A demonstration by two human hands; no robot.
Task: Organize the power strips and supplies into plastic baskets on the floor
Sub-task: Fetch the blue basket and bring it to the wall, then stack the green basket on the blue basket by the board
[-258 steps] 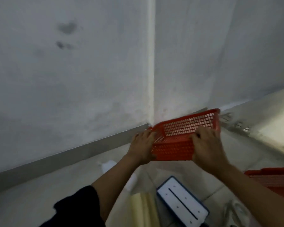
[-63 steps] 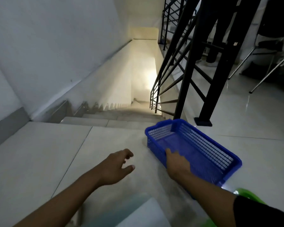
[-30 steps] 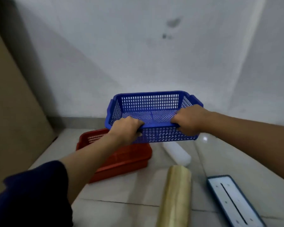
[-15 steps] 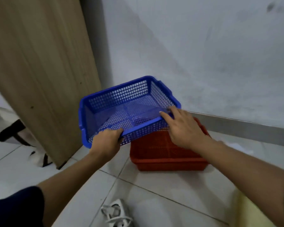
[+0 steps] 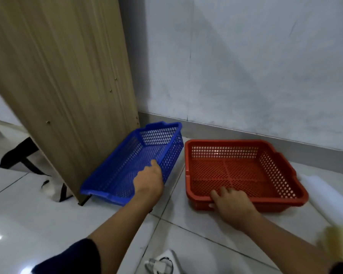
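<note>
Blue and red plastic sit side by side on the floor: the blue basket (image 5: pixel 139 165) under your left hand (image 5: pixel 148 181), the red basket (image 5: pixel 240 171) under your right hand (image 5: pixel 231 202), a narrow strip of tile between them. Both look empty, so you appear to be at the laying-out step, squaring the baskets up before anything goes in.

Your left hand rests over the blue basket's near right wall, fingers loosely curled on the rim; whether it grips or only touches, I cannot tell. Your right hand lies flat and spread on the red basket's near rim, fingertips over the edge, thumb against the outer wall, pressing rather than holding.

The blue basket's far side runs close against a leaning wooden board (image 5: pixel 63 76); mind that you don't knock it.

Next you'll likely let go of both and reach back for the supplies. A white power strip (image 5: pixel 162 264) lies nearest you, behind and between your hands, its plug showing. A blurred white roll (image 5: pixel 329 196) lies beyond your right hand.
</note>
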